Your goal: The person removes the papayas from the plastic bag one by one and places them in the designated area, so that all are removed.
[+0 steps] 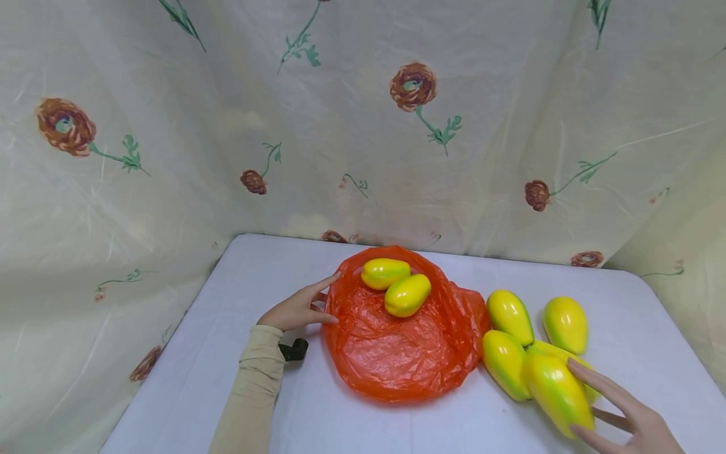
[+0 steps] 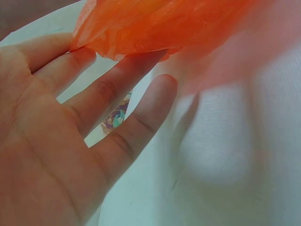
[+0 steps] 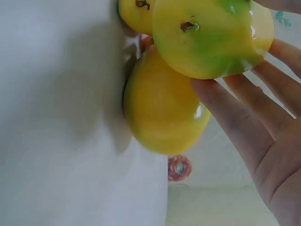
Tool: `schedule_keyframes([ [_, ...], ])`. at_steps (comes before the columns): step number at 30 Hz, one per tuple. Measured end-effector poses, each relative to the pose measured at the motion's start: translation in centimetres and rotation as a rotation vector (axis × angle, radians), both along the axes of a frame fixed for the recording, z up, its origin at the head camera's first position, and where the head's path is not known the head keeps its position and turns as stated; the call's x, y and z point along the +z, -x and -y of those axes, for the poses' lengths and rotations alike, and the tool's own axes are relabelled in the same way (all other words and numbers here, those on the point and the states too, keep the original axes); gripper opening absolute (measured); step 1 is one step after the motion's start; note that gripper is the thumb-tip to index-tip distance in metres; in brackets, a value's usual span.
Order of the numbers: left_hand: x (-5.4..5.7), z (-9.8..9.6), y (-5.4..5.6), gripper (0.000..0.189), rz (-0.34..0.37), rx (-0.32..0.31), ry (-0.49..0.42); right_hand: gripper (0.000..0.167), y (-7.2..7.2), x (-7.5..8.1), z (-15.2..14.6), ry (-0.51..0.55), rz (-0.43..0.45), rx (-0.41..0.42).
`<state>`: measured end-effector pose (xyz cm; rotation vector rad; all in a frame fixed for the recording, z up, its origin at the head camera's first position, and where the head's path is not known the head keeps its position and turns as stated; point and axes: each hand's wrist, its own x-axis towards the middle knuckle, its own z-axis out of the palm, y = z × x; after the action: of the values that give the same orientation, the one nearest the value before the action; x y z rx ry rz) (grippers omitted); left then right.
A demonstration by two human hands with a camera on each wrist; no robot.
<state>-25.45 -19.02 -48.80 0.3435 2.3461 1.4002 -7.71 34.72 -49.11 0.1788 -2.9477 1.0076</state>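
Note:
A red plastic bag (image 1: 391, 362) lies wide open on the table, with two yellow-green mangoes inside, one mango (image 1: 384, 273) farther back and one mango (image 1: 408, 295) nearer. My left hand (image 1: 295, 309) touches the bag's left rim with fingers spread and nearly straight; the left wrist view shows its fingertips against the red film (image 2: 155, 28). At the lower right, my right hand (image 1: 638, 419) holds a mango (image 1: 558, 394) between thumb and fingers. This mango (image 3: 211, 42) overlaps another mango (image 3: 164, 103) in the right wrist view.
Right of the bag lie several more mangoes, among them a mango (image 1: 510, 316) beside the bag, a mango (image 1: 505, 364) in front and a mango (image 1: 566, 325) farther right. A floral curtain (image 1: 363, 126) hangs behind the white table (image 1: 187, 378).

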Motion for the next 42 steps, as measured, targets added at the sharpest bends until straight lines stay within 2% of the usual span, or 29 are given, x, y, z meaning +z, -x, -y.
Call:
schedule_keyframes([
  [15,-0.2,0.1,0.1,0.089,0.006,-0.011,-0.015,0.105,-0.3,-0.8,-1.1,-0.047,0.027,-0.001],
  [22,-0.1,0.0,0.0,0.089,0.006,-0.012,-0.012,0.105,-0.2,-0.5,-1.2,-0.048,0.146,-0.008],
  [25,-0.1,-0.1,0.0,0.089,0.011,-0.007,-0.01,0.104,-0.1,-0.4,-1.1,-0.054,0.17,-0.003],
  [35,0.0,-0.1,-0.1,0.089,0.013,-0.001,-0.012,0.099,0.0,-0.8,-0.8,-0.104,0.088,0.043],
  [42,-0.1,-0.1,-0.1,0.089,0.011,-0.009,-0.015,0.099,0.2,-0.9,-0.6,-0.136,0.113,0.056],
])
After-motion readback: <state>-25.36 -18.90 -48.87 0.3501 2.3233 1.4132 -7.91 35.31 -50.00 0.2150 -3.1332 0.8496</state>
